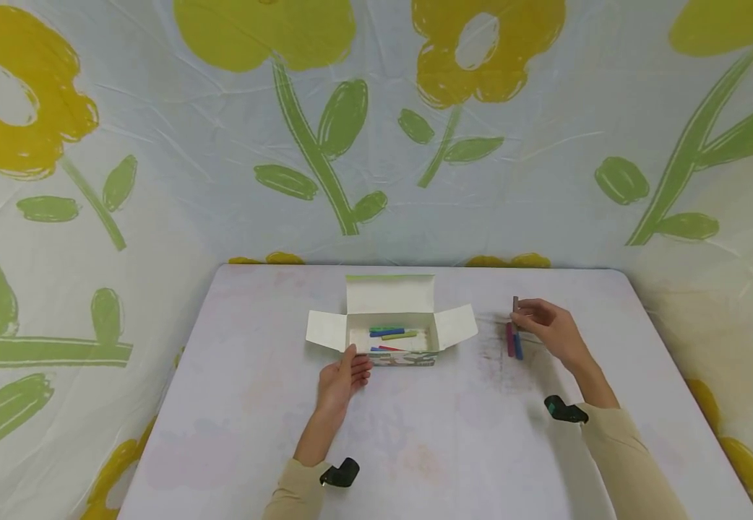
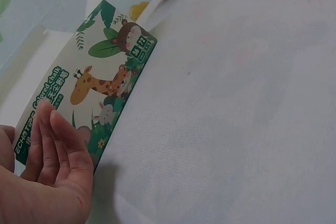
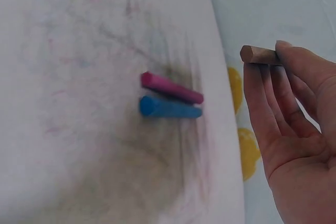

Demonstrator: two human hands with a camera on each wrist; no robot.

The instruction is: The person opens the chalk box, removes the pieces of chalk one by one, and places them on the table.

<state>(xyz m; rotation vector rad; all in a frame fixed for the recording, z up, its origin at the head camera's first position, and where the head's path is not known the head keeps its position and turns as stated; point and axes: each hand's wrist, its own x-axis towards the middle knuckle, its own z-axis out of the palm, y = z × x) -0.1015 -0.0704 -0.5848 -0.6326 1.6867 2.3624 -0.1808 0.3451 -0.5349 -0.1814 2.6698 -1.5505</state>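
An open cardboard box of colored chalk (image 1: 402, 358) stands on the table, its flaps spread outward. Several chalk sticks (image 1: 392, 334) lie inside it, among them green, blue, yellow-green and red ones. My left hand (image 1: 339, 383) holds the box at its front left corner, thumb at the top edge and fingers against the printed front (image 2: 86, 98). To the right, my right hand (image 1: 553, 328) pinches a brown chalk stick (image 3: 258, 55) between thumb and fingertips, raised off the table. Below it, a magenta chalk stick (image 3: 172, 87) and a blue chalk stick (image 3: 170, 108) lie side by side.
The white table (image 1: 246, 433) has dark and coloured chalk smudges around the two loose sticks. A flower-printed cloth (image 1: 532, 195) hangs behind the table and along both sides. Black wrist cameras (image 1: 340, 473) sit on both forearms.
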